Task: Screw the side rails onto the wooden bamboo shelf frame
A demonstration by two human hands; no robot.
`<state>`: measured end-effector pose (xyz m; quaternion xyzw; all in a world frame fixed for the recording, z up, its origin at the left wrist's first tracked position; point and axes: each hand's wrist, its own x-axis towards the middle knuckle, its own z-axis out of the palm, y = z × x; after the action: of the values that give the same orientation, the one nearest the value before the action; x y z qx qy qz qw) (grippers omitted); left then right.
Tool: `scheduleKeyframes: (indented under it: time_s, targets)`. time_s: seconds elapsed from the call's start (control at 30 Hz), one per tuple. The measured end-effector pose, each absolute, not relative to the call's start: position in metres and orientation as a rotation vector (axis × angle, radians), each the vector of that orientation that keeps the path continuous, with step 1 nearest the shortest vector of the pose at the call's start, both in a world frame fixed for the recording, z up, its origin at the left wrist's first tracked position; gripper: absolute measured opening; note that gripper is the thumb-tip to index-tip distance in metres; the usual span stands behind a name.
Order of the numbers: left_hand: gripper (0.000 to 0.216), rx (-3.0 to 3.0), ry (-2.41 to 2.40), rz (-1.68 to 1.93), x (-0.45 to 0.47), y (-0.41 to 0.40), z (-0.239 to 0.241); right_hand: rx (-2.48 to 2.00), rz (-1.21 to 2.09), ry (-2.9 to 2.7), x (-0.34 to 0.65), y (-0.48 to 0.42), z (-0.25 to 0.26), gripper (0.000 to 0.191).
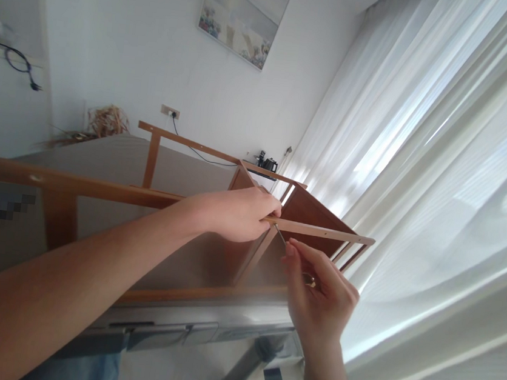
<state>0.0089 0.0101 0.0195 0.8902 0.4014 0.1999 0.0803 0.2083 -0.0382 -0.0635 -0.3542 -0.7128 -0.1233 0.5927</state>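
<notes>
A brown wooden frame [98, 187] of rails and panels stands on a grey table [115, 156]. My left hand [237, 212] is closed over its near top rail, close to an upright post. My right hand [319, 292] is just below and to the right, fingers pinched on a thin metal tool [280, 234] whose tip points up at the underside of the rail beside my left fingers. A ring shows on my right hand.
White sheer curtains [439, 205] fill the right side. A picture [243, 15] hangs on the white wall, with a socket and cable [171, 111] below it. A small side table with dark kettle-like items [268, 164] stands far back. A dried plant [108, 120] sits behind the table.
</notes>
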Motion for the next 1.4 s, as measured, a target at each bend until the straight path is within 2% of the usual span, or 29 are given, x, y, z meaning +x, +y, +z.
scheduleKeyframes:
  time_s: [0.2,0.7,1.0,1.23,1.4]
  targets:
    - [0.024,2.644,1.216,0.586,0.0091,0.011,0.0192,-0.822,-0.314,-1.637,0.2118,-0.035,-0.0689,0.023]
    - [0.025,2.656,1.202,0.61,0.009,0.0106,0.019,-0.748,-0.378,-1.711,0.2163,-0.0382,-0.0688,0.028]
    - [0.027,2.65,1.217,0.604,0.0092,0.0106,0.0195,-0.733,-0.462,-1.694,0.2158,-0.0357,-0.0655,0.026]
    - [0.026,2.66,1.205,0.608,0.0091,0.0101,0.0197,-0.752,-0.471,-1.691,0.2148,-0.0361,-0.0656,0.015]
    - [0.025,2.66,1.196,0.618,0.0096,0.0109,0.0189,-0.762,-0.449,-1.697,0.2148,-0.0367,-0.0659,0.014]
